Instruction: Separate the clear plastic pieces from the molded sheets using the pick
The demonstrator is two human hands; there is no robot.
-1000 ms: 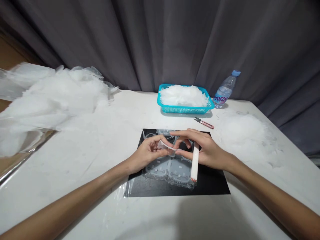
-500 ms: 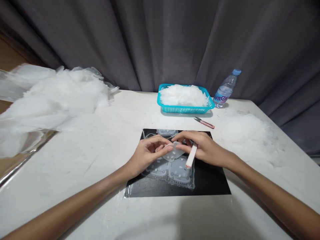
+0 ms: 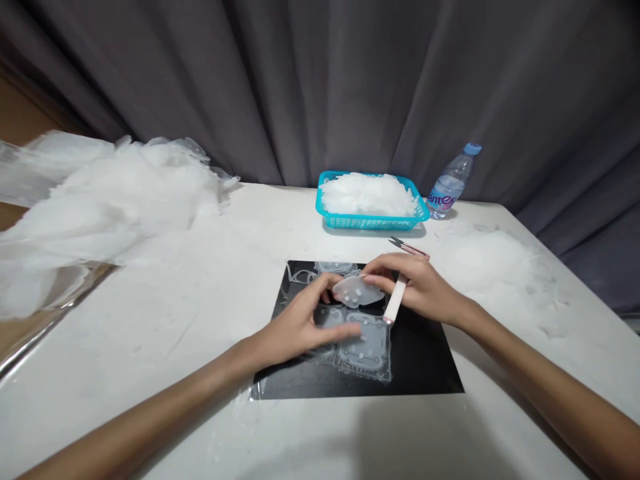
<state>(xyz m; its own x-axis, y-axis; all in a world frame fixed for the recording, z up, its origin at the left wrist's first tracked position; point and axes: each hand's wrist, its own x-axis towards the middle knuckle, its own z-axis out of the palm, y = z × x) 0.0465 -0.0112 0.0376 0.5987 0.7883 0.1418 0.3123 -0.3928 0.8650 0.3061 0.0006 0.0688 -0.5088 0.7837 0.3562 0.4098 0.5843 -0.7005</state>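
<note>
My right hand (image 3: 423, 283) pinches a thin, translucent, rounded piece (image 3: 357, 294) with raised dots between thumb and fingertips. A flat white stick-like handle (image 3: 396, 301) is also tucked in that hand, pointing down toward me; its kind is unclear. At the piece's left edge is my left hand (image 3: 300, 323), thumb spread well away from the fingers; its curled fingertips are partly hidden behind the piece. Below both hands, a translucent moulded sheet (image 3: 369, 341) of rounded-square pieces lies on a black mat (image 3: 423, 373). Thin clear trimmings (image 3: 301, 275) rest at the mat's back left.
Behind the mat lie pink-handled thread snips (image 3: 407, 247), partly covered by my right hand. A turquoise basket (image 3: 373, 222) full of white translucent pieces stands farther back beside a water bottle (image 3: 447, 187). A large translucent heap (image 3: 125, 193) sits left; another pile (image 3: 493, 263) sits right.
My left thumb has lifted off the translucent piece and opened toward me. My right hand has shifted slightly right with the piece and the white handle, now overlapping the snips.
</note>
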